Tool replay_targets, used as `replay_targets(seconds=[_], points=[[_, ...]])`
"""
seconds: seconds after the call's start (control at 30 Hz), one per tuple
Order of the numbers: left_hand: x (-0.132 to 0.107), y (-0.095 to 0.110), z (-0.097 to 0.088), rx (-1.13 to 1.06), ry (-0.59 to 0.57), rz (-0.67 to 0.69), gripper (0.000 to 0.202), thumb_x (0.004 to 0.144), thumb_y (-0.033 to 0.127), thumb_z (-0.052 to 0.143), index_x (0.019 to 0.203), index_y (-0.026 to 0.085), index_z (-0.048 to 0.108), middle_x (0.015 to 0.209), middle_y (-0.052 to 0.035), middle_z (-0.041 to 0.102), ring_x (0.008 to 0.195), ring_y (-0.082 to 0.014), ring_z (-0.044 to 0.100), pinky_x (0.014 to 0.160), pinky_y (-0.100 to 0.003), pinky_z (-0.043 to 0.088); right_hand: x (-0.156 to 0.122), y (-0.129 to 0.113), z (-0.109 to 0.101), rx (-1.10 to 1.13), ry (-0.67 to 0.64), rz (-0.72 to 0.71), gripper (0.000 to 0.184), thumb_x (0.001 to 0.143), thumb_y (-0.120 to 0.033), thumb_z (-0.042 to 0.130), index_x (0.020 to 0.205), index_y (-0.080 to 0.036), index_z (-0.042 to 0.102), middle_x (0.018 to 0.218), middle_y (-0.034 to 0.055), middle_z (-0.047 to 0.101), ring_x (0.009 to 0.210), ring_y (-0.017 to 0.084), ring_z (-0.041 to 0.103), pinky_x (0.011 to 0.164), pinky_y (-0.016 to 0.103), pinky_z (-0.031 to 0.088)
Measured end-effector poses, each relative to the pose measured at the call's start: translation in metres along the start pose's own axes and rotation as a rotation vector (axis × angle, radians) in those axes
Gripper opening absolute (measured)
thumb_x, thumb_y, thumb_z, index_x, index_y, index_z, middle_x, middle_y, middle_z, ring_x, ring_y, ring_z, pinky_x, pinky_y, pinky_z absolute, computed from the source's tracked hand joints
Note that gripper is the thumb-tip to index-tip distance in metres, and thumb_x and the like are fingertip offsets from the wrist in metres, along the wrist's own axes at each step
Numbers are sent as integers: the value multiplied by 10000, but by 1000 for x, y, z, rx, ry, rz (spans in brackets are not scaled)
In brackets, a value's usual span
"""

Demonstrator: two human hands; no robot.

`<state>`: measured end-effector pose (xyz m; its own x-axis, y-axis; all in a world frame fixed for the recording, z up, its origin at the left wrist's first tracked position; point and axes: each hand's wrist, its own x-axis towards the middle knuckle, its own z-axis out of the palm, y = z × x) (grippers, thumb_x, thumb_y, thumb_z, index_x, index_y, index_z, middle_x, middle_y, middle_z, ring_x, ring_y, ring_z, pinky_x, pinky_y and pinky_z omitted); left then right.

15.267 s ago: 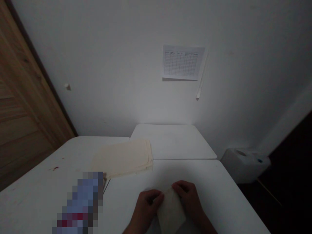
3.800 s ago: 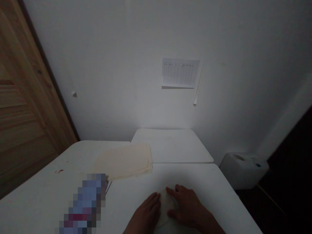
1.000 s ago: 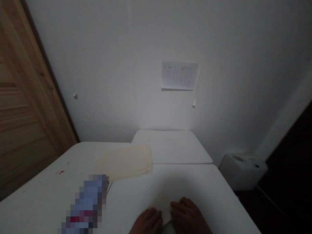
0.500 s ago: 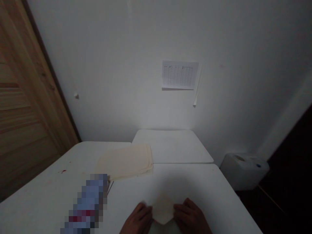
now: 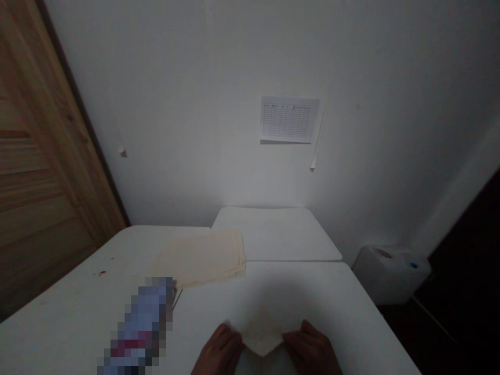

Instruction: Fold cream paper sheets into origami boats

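Observation:
Low in the view, a small piece of cream paper with folded, angled edges lies between my hands on the white table. My left hand pinches its left corner with closed fingers. At the opposite corner, my right hand has its fingers closed on the paper too. The lower edge of the paper comes to a point toward me. Beyond my left hand, a stack of cream paper sheets rests on the table.
A pixelated, blurred-out object lies left of my hands. The white table meets another white panel by the wall. A printed sheet hangs there. A white box stands at right, a wooden door at left.
My right hand has shifted slightly to the right, and the paper between my hands now looks wider and more sharply angled at its near edge. The rest looks the same.

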<state>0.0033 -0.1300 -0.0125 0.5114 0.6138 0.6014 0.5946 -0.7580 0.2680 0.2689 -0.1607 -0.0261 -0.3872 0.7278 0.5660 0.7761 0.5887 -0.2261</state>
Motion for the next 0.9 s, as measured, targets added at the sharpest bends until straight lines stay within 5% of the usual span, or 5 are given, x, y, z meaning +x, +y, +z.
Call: replay_targets(seconds=[0.3, 0.7, 0.9], points=[[1, 2, -2, -55, -25, -73, 259, 965, 227, 420, 822, 226, 636, 787, -40, 627, 726, -180, 627, 626, -250, 521, 1, -1, 3, 15, -13, 65, 256, 990, -232, 389, 1000, -214, 644, 822, 42, 743, 685, 192, 686, 774, 328, 517], [13, 5, 2, -26, -3, -206, 287, 960, 314, 464, 735, 220, 616, 785, -38, 616, 791, -207, 609, 707, -320, 541, 13, -5, 3, -36, -20, 169, 272, 976, -256, 361, 1046, -207, 618, 806, 51, 720, 733, 203, 669, 652, 274, 512], [7, 0, 16, 8, 61, -241, 249, 955, 288, 457, 791, 221, 631, 807, -45, 638, 819, -225, 616, 747, -362, 542, 19, -9, 0, 58, -66, 348, 173, 928, -257, 437, 998, -222, 592, 818, 42, 692, 739, 177, 668, 668, 242, 487]])
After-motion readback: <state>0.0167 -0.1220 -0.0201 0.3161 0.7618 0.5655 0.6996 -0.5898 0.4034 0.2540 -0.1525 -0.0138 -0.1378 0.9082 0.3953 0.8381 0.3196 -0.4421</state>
